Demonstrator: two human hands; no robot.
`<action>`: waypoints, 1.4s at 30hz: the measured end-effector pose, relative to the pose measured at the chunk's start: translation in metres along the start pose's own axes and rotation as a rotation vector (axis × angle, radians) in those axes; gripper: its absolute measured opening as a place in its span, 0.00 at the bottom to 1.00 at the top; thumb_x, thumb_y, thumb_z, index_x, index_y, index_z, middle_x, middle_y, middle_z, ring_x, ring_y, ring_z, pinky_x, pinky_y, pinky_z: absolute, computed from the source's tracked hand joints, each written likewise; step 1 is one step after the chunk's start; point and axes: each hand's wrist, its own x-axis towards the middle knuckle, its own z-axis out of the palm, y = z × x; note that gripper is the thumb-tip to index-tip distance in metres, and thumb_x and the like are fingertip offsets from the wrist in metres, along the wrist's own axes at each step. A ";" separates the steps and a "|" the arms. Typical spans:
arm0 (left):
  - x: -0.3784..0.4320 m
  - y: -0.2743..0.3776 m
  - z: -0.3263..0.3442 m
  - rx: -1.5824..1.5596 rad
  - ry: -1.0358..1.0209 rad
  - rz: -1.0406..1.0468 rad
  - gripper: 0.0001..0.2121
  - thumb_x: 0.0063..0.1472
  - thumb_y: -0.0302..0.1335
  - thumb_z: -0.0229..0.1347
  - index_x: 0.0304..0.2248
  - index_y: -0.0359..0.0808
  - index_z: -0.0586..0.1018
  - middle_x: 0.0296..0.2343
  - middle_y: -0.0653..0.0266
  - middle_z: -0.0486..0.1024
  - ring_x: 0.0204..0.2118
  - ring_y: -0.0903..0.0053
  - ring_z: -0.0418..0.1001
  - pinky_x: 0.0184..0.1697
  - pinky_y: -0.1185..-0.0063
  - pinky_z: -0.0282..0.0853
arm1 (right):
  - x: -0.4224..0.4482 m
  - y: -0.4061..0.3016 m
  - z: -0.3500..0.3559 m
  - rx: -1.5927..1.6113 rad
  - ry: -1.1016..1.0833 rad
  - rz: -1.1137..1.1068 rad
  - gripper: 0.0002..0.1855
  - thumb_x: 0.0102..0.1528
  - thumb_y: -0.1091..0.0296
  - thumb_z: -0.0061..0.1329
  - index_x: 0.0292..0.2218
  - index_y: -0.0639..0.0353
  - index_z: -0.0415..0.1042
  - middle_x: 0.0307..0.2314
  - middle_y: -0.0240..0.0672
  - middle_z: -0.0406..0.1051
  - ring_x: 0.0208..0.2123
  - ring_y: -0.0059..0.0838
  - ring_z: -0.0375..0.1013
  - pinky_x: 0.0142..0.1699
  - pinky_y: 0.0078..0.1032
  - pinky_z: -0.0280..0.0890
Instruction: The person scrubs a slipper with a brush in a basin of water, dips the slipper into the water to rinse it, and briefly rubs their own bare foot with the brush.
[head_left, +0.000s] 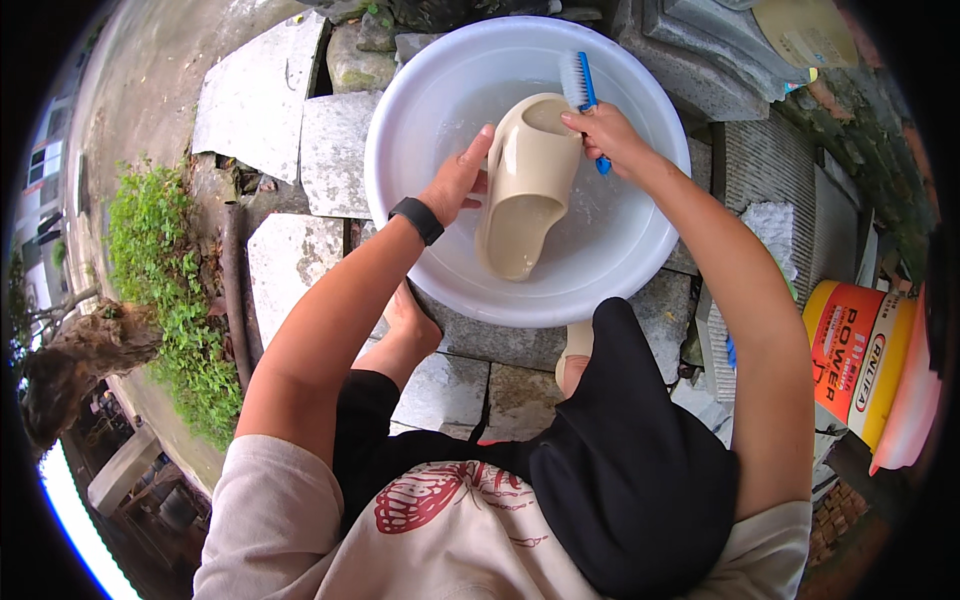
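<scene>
A beige slide sandal (529, 172) is held over a large white plastic basin (390, 97) with water in it. Its toe end points towards me or away; I cannot tell whether it touches the water. My left hand (459, 176) is at the sandal's left side, thumb raised and fingers partly hidden behind it. My right hand (609, 139) grips a blue-handled scrubbing brush (576, 81) with white bristles pointing left, and its thumb lies at the sandal's upper right edge.
Stone slabs (450, 386) lie under and around the basin. A yellow and orange bucket (851, 352) stands at the right, beside a pink plastic basin (911, 397). Grey concrete blocks (697, 67) border the basin's upper right. Green plants (161, 277) grow at the left.
</scene>
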 end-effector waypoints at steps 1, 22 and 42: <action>-0.001 -0.005 0.004 -0.092 -0.058 0.048 0.39 0.56 0.62 0.39 0.54 0.34 0.62 0.42 0.51 0.70 0.46 0.71 0.68 0.48 0.75 0.64 | 0.007 0.000 -0.002 0.027 -0.019 0.022 0.11 0.52 0.63 0.51 0.29 0.60 0.66 0.15 0.25 0.59 0.13 0.13 0.53 0.16 0.16 0.48; 0.009 -0.024 0.006 -0.886 -0.234 0.091 0.30 0.62 0.51 0.30 0.52 0.36 0.65 0.47 0.56 0.68 0.48 0.61 0.68 0.54 0.68 0.62 | -0.025 0.060 0.024 -1.040 0.214 -0.282 0.19 0.59 0.60 0.34 0.43 0.63 0.68 0.29 0.53 0.71 0.35 0.53 0.70 0.39 0.43 0.62; -0.037 0.007 0.068 -0.700 -0.236 0.295 0.30 0.63 0.53 0.37 0.55 0.37 0.60 0.49 0.57 0.66 0.50 0.68 0.66 0.55 0.74 0.61 | -0.091 -0.039 0.080 -1.324 0.283 -0.586 0.09 0.46 0.76 0.44 0.30 0.70 0.72 0.23 0.55 0.71 0.25 0.48 0.74 0.30 0.38 0.70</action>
